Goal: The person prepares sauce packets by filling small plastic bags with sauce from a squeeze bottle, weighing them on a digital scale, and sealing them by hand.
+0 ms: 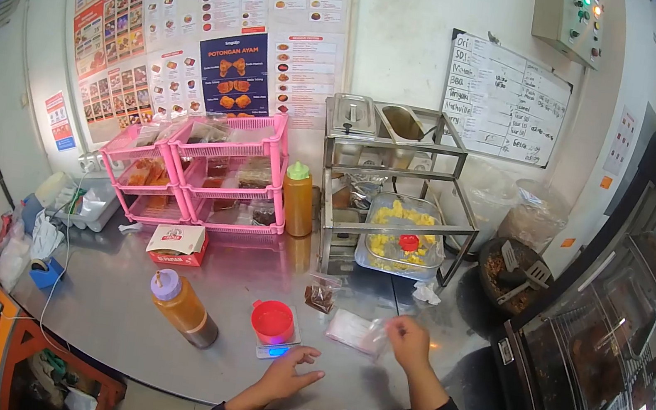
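My left hand (289,374) is just in front of a small digital scale (275,350), its fingers apart and holding nothing. On the scale stands a red cup (272,322). My right hand (409,342) has its fingers pressed together at the right edge of a clear plastic bag packet (356,331), which lies on the steel table (237,377). Behind that packet is a small bag of brown sauce (320,295). A squeeze bottle with a purple cap (183,308) leans left of the scale.
Pink racks (227,178), a green-capped bottle (297,201) and a red-white box (177,243) stand at the back left. A metal rack (400,169) holds a tray of yellow pieces (403,237). At right are a dark pan (492,291) and a glass cabinet (602,344).
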